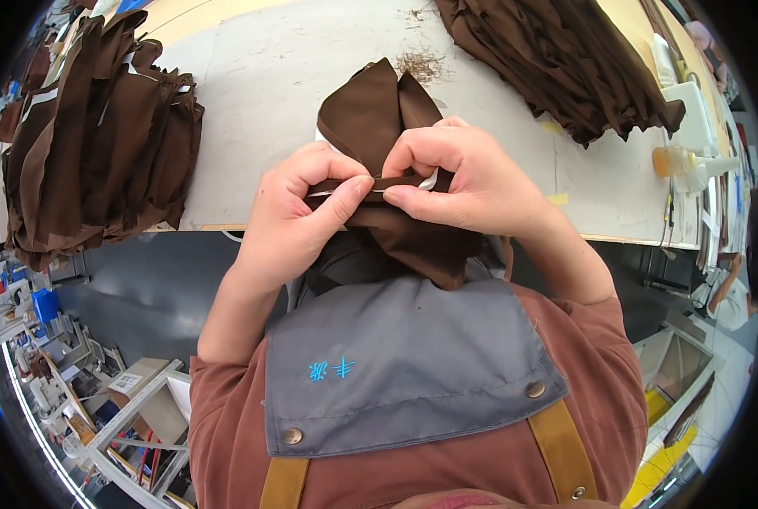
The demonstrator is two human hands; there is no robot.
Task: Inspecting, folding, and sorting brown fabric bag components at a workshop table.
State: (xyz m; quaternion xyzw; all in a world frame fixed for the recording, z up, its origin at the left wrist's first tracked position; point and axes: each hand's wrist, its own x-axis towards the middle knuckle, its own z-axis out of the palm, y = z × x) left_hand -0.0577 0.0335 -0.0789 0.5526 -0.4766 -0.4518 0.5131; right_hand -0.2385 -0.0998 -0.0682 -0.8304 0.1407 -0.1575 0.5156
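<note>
A brown fabric piece (363, 114) lies partly on the table in front of me, and its near end droops over the front edge. My left hand (301, 202) pinches a folded edge of it between thumb and forefinger. Close beside, my right hand (474, 180) pinches the same edge, the two thumbs nearly meeting. A narrow white strip (430, 180) shows along the fold by the right fingers. Whatever lies right under the fingertips is too small to make out.
A tall pile of brown fabric pieces (99, 144) stands on the table's left. Another brown pile (565, 68) lies far right. Small bottles (674, 161) stand at the right edge. Brown thread scraps (419, 64) are scattered on the grey tabletop (251, 110).
</note>
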